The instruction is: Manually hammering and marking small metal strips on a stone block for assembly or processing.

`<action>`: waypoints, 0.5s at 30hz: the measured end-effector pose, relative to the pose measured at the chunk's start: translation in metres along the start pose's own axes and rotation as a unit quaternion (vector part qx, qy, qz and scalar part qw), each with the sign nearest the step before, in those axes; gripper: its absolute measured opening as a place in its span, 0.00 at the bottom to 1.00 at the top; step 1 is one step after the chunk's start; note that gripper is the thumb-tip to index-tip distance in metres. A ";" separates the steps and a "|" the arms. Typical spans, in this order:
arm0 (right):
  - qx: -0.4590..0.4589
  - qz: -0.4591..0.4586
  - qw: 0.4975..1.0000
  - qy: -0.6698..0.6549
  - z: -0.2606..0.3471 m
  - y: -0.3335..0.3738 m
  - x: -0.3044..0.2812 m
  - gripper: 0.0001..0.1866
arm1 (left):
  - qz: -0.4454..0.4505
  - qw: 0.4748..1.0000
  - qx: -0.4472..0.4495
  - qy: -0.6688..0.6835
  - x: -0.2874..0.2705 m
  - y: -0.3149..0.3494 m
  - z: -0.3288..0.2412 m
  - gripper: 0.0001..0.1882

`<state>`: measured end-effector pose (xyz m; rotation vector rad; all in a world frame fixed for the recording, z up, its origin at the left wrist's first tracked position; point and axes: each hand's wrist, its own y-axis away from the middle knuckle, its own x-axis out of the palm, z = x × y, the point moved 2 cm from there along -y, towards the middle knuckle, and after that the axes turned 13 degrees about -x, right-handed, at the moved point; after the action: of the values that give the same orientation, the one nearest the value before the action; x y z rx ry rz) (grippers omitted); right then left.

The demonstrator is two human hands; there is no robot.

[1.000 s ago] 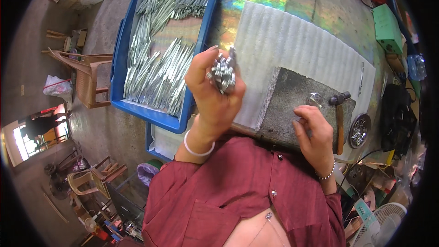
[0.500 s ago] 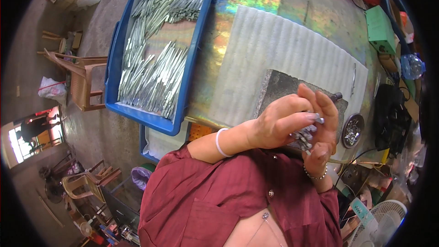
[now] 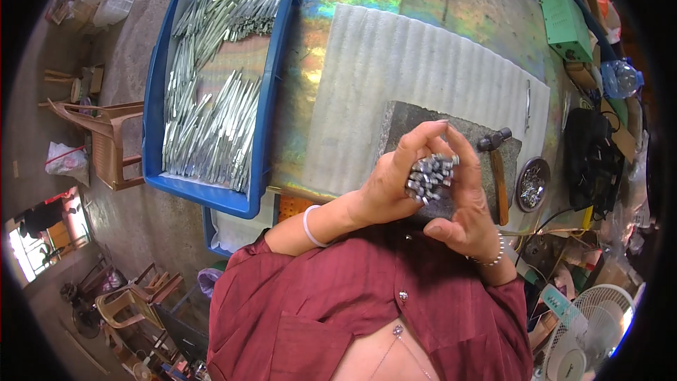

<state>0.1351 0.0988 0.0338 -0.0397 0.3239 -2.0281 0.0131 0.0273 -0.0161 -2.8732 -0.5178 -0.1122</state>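
My left hand (image 3: 392,182) is wrapped round a bundle of thin silvery metal strips (image 3: 431,178), whose ends point up toward me. Cupped at the right of the bundle is my right hand (image 3: 471,206), its fingers stretched out and its thumb apart; whether its fingers touch the strips is hard to tell. Beneath both hands lies a dark stone slab (image 3: 416,123). A hammer (image 3: 499,176) with a black head and wooden handle rests on the slab's right side.
To the left, a blue tray (image 3: 271,92) holds many similar strips. White foam sheet (image 3: 423,56) covers part of the table. At the right stand a round dish of small metal bits (image 3: 534,203), a green box (image 3: 566,26) and a plastic bottle (image 3: 620,79). A thin metal tool (image 3: 527,106) lies on the foam.
The bundle has come into plain view, end-on, in my left hand. My right hand has opened away from it to the right. The view has shifted slightly, and the hammer now shows.
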 end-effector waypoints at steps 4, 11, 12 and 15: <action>-0.028 0.024 0.970 0.240 0.021 -0.009 -0.033 0.36 | 0.014 0.977 -0.188 0.104 -0.023 0.001 -0.034 0.40; -0.127 0.154 0.824 0.531 -0.008 -0.011 -0.024 0.14 | 0.071 0.893 -0.349 0.274 -0.034 -0.009 -0.048 0.40; -0.115 0.161 0.821 0.535 -0.006 -0.009 -0.024 0.14 | 0.093 0.877 -0.369 0.293 -0.033 -0.008 -0.045 0.40; -0.087 0.170 0.822 0.536 0.003 0.004 -0.025 0.16 | 0.172 0.839 -0.429 0.287 -0.030 -0.008 -0.039 0.40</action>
<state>0.1503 0.1188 0.0383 1.0108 1.1260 -1.4634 -0.0193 0.0151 0.0197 -3.3955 0.2600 -1.4154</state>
